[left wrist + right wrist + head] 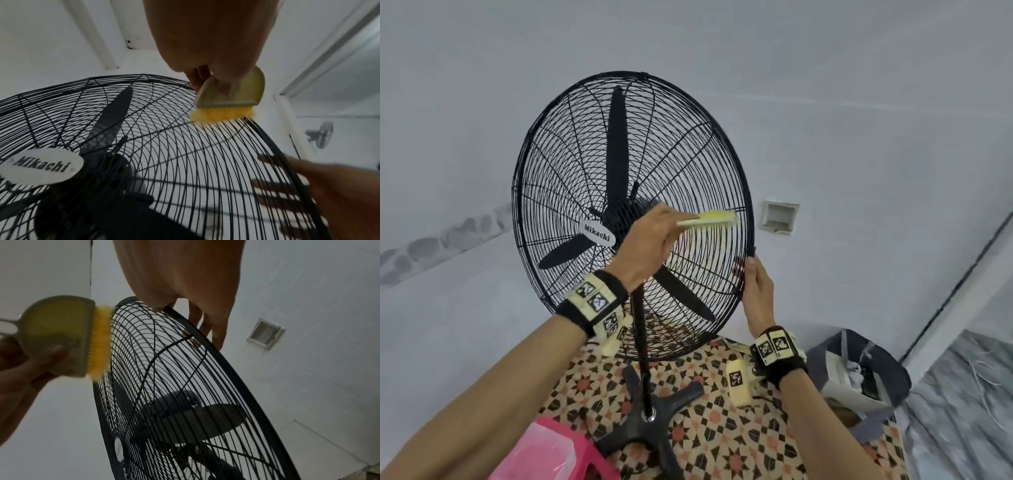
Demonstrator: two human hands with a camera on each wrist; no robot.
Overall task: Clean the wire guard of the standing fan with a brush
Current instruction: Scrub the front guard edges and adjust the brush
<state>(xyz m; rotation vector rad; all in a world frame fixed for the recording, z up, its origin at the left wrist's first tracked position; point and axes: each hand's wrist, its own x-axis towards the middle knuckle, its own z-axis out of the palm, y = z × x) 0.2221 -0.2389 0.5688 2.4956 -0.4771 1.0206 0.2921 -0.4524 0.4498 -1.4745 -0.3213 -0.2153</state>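
The black standing fan's round wire guard [571,164] fills the middle of the head view, with a white Mikachi badge [597,233] at its hub. My left hand [650,240] grips a pale green brush [709,218] with yellow bristles [222,115]. The bristles press against the guard wires on the right side, near the rim. My right hand [756,287] holds the guard's right rim [205,344], fingers curled behind the wires and thumb in front. In the right wrist view the brush [59,335] stands to the left of the guard [185,386].
The fan's pole and black cross base [650,421] stand on a patterned floor [722,445]. A pink stool [551,452] is at the lower left, a dark bag with papers [859,370] at the right. A white wall with a socket box [779,216] lies behind.
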